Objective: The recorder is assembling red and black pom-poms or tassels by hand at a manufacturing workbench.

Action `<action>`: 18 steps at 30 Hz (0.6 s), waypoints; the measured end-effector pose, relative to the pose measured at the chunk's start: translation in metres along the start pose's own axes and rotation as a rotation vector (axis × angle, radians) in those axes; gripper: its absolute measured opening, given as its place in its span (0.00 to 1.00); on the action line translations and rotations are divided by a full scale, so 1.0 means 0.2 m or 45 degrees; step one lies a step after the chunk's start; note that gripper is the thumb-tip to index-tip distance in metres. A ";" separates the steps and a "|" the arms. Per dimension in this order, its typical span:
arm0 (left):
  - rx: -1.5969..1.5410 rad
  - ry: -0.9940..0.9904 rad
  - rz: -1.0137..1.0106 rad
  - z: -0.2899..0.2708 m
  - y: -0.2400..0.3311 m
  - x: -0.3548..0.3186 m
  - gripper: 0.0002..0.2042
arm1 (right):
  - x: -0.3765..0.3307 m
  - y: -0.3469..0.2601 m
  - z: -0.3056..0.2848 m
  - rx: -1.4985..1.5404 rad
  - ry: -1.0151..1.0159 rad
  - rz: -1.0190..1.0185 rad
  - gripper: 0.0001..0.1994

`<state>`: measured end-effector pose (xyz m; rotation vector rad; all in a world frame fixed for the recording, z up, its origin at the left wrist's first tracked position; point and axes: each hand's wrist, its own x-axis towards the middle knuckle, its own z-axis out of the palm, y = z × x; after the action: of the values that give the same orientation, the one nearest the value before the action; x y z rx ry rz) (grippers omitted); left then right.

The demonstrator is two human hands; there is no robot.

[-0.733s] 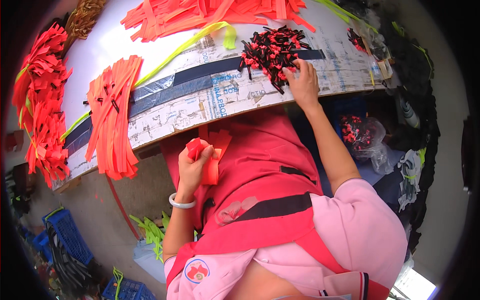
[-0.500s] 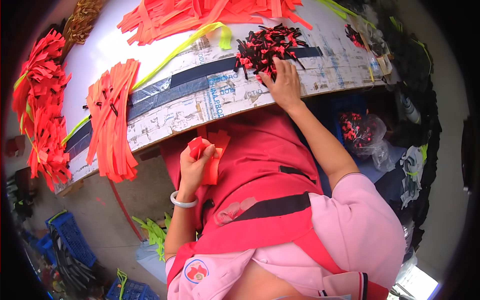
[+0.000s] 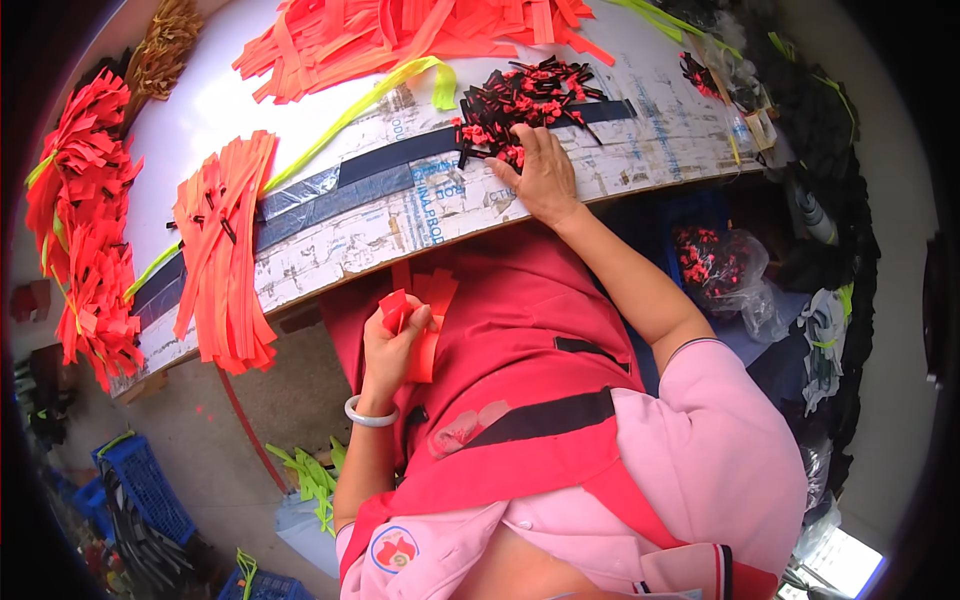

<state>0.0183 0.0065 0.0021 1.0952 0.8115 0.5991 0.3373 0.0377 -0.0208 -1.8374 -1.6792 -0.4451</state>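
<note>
My left hand [image 3: 388,355] is closed around a red-orange fabric strip [image 3: 426,352] in front of my apron, below the table edge. One folded end sticks up above the fingers, and the rest hangs beside them. My right hand [image 3: 546,188] rests at the near edge of a pile of small black and red pieces [image 3: 540,95] on the table. Its thumb and fingers are apart, with the fingertips touching the pile. Nothing shows in its grasp. On the table to the left lies a bundle of orange strips [image 3: 222,270] with several small black pieces on top.
A large heap of orange strips [image 3: 380,40] covers the far table [image 3: 330,250]. Red bunches [image 3: 95,200] hang at the left edge. A yellow-green strip [image 3: 340,125] crosses the tabletop. Blue crates [image 3: 150,490] stand at lower left, and a clear bag [image 3: 735,270] of pieces sits below right.
My right hand has shifted slightly left and nearer along the pile's edge. The left hand still grips the strip, nearly unmoved. The whole view has tilted a little.
</note>
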 end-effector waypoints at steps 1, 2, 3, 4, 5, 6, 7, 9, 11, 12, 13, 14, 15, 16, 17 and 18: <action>-0.001 -0.007 -0.002 0.00 0.00 0.00 0.03 | 0.00 0.00 0.01 -0.006 0.002 0.007 0.26; -0.002 -0.014 -0.005 0.00 0.01 0.00 0.03 | -0.01 0.01 0.02 0.017 -0.080 0.040 0.25; 0.002 -0.021 -0.006 0.00 0.00 -0.01 0.03 | -0.01 0.01 0.02 0.043 -0.162 0.072 0.24; 0.003 -0.017 -0.034 0.00 0.00 0.00 0.03 | 0.00 0.01 0.02 0.030 -0.213 0.053 0.20; 0.004 -0.012 -0.061 0.00 -0.01 0.00 0.03 | 0.00 0.03 0.03 0.028 -0.209 0.054 0.20; 0.005 -0.015 -0.058 0.00 0.00 0.00 0.03 | 0.00 0.06 0.06 0.075 -0.285 0.009 0.19; -0.004 -0.018 -0.053 0.01 0.00 0.00 0.04 | 0.02 0.08 0.07 0.125 -0.365 -0.042 0.18; -0.016 -0.016 -0.044 0.02 0.01 0.00 0.04 | 0.05 0.12 0.09 0.250 -0.242 -0.034 0.13; -0.054 -0.017 -0.097 0.03 0.00 -0.02 0.05 | 0.09 0.14 0.07 0.674 -0.178 0.409 0.08; -0.055 -0.006 -0.097 0.03 0.00 -0.02 0.05 | 0.13 0.18 0.04 0.925 -0.289 0.625 0.06; -0.064 0.001 -0.093 0.02 -0.01 -0.03 0.05 | 0.20 0.10 -0.03 1.423 -0.342 1.200 0.05; -0.072 -0.014 -0.085 0.02 -0.01 -0.03 0.05 | 0.21 0.14 -0.05 1.826 -0.391 1.244 0.05; -0.068 -0.016 -0.086 0.02 -0.01 -0.03 0.05 | 0.22 0.21 -0.07 2.234 -0.436 1.268 0.05; -0.068 -0.013 -0.098 0.01 -0.01 -0.03 0.05 | 0.25 0.23 -0.05 2.654 -0.512 1.157 0.07; -0.068 -0.010 -0.111 0.01 -0.01 -0.03 0.05 | 0.24 0.23 -0.04 2.659 -0.505 1.158 0.07; -0.062 -0.013 -0.113 0.00 0.00 -0.02 0.05 | 0.24 0.24 -0.03 2.655 -0.397 1.260 0.07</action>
<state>0.0165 0.0027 0.0024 1.0118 0.8284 0.5354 0.3914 0.0698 0.0036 -0.6599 -0.3485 1.4778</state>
